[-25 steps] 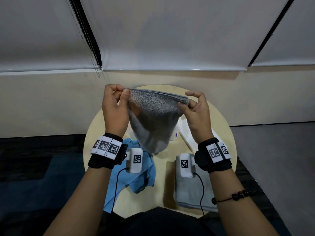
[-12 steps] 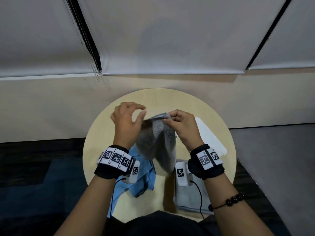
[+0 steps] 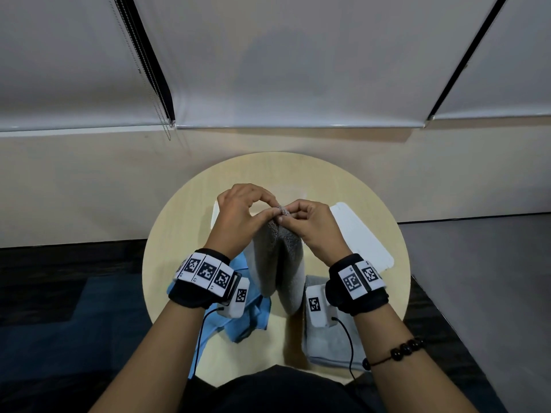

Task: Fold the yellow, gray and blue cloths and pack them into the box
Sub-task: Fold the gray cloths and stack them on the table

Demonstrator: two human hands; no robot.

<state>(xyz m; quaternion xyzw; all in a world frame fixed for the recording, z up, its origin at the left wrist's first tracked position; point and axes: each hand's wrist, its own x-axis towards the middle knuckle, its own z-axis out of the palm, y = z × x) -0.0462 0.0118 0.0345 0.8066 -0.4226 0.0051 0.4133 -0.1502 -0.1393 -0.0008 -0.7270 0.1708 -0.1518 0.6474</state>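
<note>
**Two hands pinch a gray cloth together above a round table**

Nearest the camera, two bare forearms reach forward over a dark lap. The right one wears a black bead bracelet. Both wrists carry black bands with white patterned tags.

Under the right wrist, a folded pale gray cloth lies at the near right edge of the round wooden table. Under the left wrist, a crumpled blue cloth lies at the near left edge and droops over it.

Above the table's middle, the left hand and right hand meet fingertip to fingertip. Each pinches the top edge of the gray cloth between thumb and forefinger. The cloth hangs doubled below them.

Just behind the hands sits the white box, partly hidden. Beyond are a beige wall and white blinds.
</note>
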